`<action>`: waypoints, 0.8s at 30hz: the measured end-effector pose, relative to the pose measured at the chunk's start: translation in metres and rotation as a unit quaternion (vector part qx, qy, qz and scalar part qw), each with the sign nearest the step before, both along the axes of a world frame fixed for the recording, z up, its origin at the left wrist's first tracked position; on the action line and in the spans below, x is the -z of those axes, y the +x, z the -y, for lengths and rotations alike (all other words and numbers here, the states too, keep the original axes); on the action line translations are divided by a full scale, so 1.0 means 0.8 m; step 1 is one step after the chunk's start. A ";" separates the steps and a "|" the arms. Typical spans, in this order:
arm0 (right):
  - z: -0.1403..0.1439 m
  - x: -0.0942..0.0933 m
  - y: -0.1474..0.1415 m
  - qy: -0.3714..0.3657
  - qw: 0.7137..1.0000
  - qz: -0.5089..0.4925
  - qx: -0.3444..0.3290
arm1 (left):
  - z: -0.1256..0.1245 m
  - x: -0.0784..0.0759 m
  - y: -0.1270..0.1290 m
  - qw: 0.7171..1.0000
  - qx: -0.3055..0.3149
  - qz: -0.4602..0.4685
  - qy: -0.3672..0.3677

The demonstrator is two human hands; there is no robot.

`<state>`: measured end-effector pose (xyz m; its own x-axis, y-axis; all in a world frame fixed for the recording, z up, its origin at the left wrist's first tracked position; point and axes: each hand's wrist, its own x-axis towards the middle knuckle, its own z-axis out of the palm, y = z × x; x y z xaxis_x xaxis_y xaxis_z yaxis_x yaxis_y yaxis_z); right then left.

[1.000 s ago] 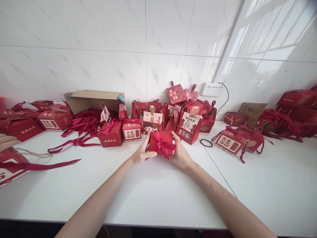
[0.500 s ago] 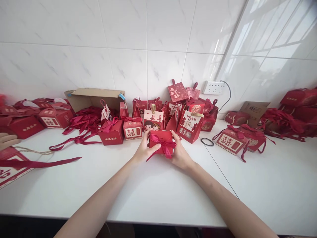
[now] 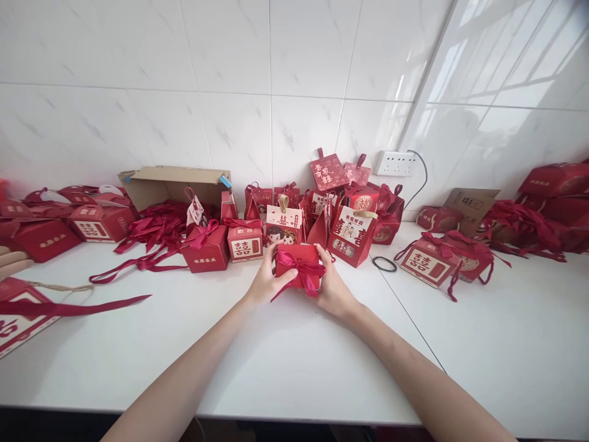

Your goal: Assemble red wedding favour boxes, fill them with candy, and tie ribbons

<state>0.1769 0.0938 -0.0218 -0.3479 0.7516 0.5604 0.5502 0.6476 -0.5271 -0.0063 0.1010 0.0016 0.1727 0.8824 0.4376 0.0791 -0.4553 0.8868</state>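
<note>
A small red gift box (image 3: 297, 256) tied with a red ribbon bow (image 3: 304, 275) sits between both my hands above the white counter (image 3: 276, 350). My left hand (image 3: 267, 279) grips its left side, thumb on the front near the ribbon. My right hand (image 3: 332, 283) holds the right side, with its fingers over the top corner. Just behind the box stand more red gift boxes, among them one with a cartoon couple (image 3: 284, 226) and one with a printed panel (image 3: 245, 241).
A cluster of red boxes (image 3: 352, 227) stands along the tiled wall. An open cardboard carton (image 3: 175, 184) and loose red ribbons (image 3: 147, 236) lie at the back left. Another person's fingers (image 3: 13, 261) show at the left edge. A black ring (image 3: 383, 264) and more boxes (image 3: 430, 264) lie right.
The ribboned box has shifted slightly away from me and turned a little in my hands; my left thumb now presses at the ribbon. The rest has not moved.
</note>
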 end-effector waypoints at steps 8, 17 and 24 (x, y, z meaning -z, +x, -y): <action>-0.001 0.002 0.000 -0.004 1.000 -0.009 -0.002 | 0.003 -0.002 0.000 1.000 0.013 0.001 -0.008; -0.001 0.003 -0.001 -0.004 1.000 -0.016 -0.004 | 0.002 -0.003 0.000 1.000 0.010 -0.001 -0.008; -0.001 0.003 -0.001 -0.013 1.000 -0.018 -0.011 | 0.004 -0.004 0.000 1.000 0.007 0.003 -0.015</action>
